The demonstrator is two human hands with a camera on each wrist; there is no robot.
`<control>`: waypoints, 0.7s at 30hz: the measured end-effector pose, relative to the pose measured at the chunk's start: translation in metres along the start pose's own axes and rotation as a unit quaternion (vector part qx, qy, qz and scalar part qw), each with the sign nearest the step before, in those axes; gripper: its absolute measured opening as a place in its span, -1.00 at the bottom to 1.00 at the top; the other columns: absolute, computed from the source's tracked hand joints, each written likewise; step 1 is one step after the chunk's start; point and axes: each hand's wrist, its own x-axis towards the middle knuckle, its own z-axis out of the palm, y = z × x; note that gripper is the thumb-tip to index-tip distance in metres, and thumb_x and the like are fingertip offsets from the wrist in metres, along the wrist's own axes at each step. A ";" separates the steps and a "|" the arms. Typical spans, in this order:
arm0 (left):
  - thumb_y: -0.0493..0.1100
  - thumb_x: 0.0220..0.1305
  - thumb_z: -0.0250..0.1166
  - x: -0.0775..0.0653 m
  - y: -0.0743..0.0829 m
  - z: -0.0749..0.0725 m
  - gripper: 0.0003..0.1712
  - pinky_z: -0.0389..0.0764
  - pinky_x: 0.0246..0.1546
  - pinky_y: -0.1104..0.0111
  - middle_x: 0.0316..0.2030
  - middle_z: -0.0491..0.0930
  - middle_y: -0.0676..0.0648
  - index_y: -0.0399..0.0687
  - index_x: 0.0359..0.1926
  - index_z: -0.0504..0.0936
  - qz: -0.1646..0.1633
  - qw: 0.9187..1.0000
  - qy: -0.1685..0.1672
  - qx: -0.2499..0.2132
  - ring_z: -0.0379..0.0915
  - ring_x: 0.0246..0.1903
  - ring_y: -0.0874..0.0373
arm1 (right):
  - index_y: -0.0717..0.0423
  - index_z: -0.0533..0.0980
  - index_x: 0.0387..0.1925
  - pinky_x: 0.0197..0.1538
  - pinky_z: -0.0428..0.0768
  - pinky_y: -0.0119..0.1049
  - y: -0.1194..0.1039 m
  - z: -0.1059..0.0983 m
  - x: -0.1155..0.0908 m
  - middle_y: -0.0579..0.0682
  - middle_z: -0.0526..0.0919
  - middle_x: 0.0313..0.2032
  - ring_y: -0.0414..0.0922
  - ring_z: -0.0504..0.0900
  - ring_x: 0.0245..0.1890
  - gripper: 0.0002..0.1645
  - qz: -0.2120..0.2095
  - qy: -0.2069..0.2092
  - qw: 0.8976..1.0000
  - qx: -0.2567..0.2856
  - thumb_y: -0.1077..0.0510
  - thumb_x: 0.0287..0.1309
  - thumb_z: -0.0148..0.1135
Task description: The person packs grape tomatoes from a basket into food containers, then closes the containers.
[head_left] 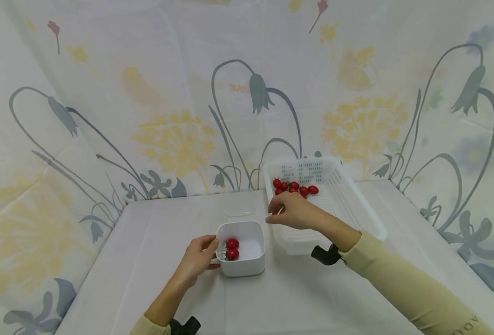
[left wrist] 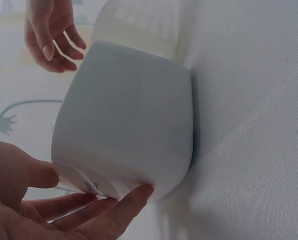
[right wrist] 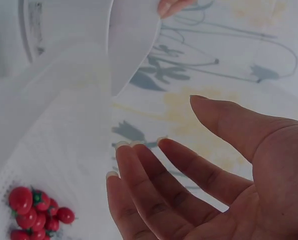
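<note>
A small white square box [head_left: 252, 270] stands on the table with two cherry tomatoes [head_left: 232, 248] inside, near its left wall. My left hand [head_left: 199, 253] grips the box's left side, thumb at the rim and fingers along the outer wall, as the left wrist view [left wrist: 123, 115] of the box also shows. Over the left edge of a white perforated basket [head_left: 347, 204] hovers my right hand [head_left: 294, 211], fingers loosely bent and holding nothing. Several more cherry tomatoes [head_left: 304, 190] lie in the basket's back left part; in the right wrist view they form a cluster [right wrist: 37, 220].
The basket stands just to the right of the box and behind it. A white cloth covers the table [head_left: 154, 232]. Behind the table hangs a flower-printed curtain [head_left: 179, 93]. Behind the box, a faint rounded outline [head_left: 239, 214] shows on the tabletop.
</note>
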 end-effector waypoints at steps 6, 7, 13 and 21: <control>-0.20 0.58 0.04 -0.001 0.001 0.000 -0.52 0.80 -0.22 0.09 0.21 0.50 -0.48 -0.53 0.30 0.42 0.000 1.000 0.001 0.000 0.64 0.02 -0.27 | 0.23 0.66 -0.12 -0.10 0.70 -0.14 0.013 -0.015 -0.003 0.01 0.72 -0.20 -0.04 0.64 -0.15 -0.71 0.010 0.014 1.000 0.000 0.09 0.25 0.39; -0.20 0.58 0.04 -0.001 0.001 0.000 -0.52 0.80 -0.22 0.09 0.21 0.50 -0.47 -0.53 0.30 0.42 -0.001 1.000 0.002 0.000 0.64 0.02 -0.27 | 0.23 0.65 -0.11 -0.09 0.69 -0.14 0.016 -0.018 -0.003 0.01 0.72 -0.20 -0.03 0.64 -0.15 -0.70 0.016 0.015 1.000 0.000 0.08 0.25 0.39; -0.19 0.58 0.04 -0.002 0.003 0.001 -0.51 0.80 -0.21 0.09 0.22 0.49 -0.47 -0.52 0.31 0.41 -0.007 1.000 0.002 0.000 0.64 0.02 -0.27 | 0.22 0.64 -0.14 -0.08 0.66 -0.11 0.031 -0.033 0.001 0.03 0.72 -0.20 -0.01 0.63 -0.15 -0.72 0.052 0.016 0.999 -0.004 0.07 0.29 0.35; -0.18 0.58 0.04 -0.002 0.003 0.000 -0.50 0.80 -0.20 0.10 0.22 0.49 -0.46 -0.51 0.31 0.40 -0.006 1.000 0.000 0.003 0.64 0.02 -0.27 | 0.29 0.59 -0.14 -0.14 0.71 -0.16 0.053 -0.045 0.006 0.13 0.69 -0.19 -0.02 0.66 -0.23 -0.68 0.091 0.007 0.996 0.019 0.07 0.32 0.33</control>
